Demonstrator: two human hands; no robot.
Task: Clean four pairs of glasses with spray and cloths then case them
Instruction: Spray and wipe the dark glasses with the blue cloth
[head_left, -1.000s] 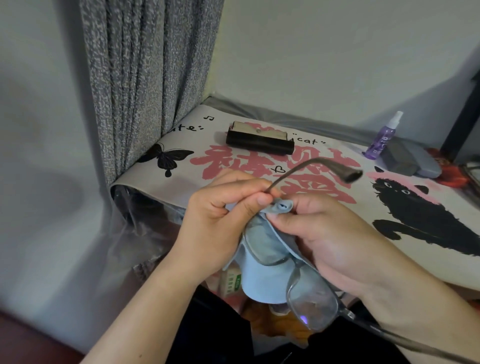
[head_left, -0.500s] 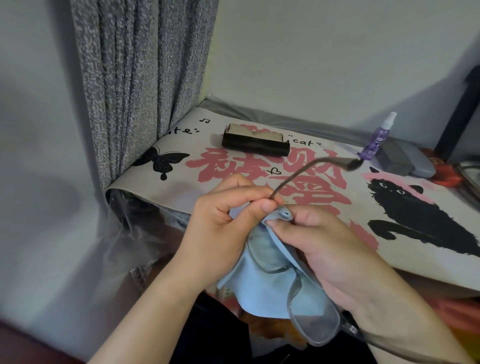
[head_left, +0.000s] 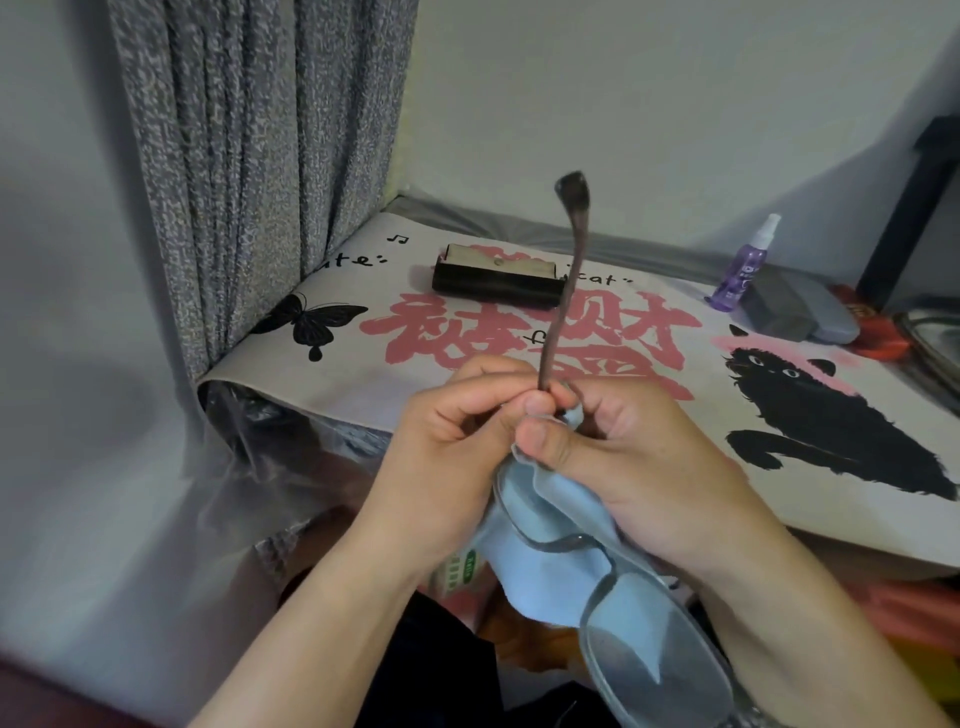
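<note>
I hold a pair of clear-framed glasses in front of me, below the table edge. My left hand pinches the frame at the hinge of one brown temple arm, which stands nearly upright. My right hand presses a light blue cloth against the near lens and hinge. The far lens hangs low at the bottom right. A purple spray bottle stands at the back right of the table. A dark glasses case lies at the back centre.
The table is covered by a printed mat with a black cat, a butterfly and red characters. Grey cases lie beside the spray bottle, with a red item behind them. A grey curtain hangs at the left.
The temple arm has swung from pointing right to standing nearly upright. My hands have closed in around the hinge, with the cloth bunched between them.
</note>
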